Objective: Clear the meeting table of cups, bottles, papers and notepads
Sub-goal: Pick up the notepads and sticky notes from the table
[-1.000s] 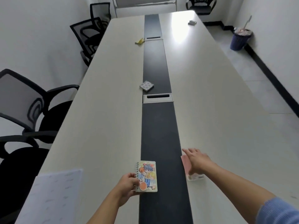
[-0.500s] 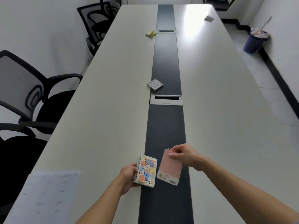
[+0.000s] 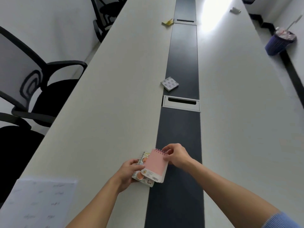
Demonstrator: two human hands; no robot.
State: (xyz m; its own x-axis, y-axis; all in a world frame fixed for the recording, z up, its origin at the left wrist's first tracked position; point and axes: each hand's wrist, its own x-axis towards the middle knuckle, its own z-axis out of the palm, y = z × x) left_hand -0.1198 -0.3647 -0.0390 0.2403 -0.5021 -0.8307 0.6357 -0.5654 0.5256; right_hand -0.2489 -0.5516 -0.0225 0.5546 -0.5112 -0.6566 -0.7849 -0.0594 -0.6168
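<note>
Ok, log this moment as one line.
left hand holds cartoon notepad | right hand pinches pink notepad atop it | patterned pad not yet cleared

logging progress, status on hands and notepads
Left hand grips cartoon notepad. Right hand pinches pink notepad, overlapping cartoon one. Grey pad, yellow scrap, papers on table. Nothing blocking.

At the near end of the counter (image 3: pixel 107 120) the top notepad (image 3: pixel 156 162) lies on the lower notepad (image 3: pixel 139 176), between the left hand (image 3: pixel 130 170) and the right hand (image 3: pixel 176 155). A paper sheet (image 3: pixel 37 203) lies nearer, leftward. Farther along, a small packet (image 3: pixel 169 83) sits just beyond the cable hatch (image 3: pixel 181 102). Leftward stand chairs (image 3: pixel 32 83); a bin (image 3: pixel 278 43) stands right, on the floor.
</note>
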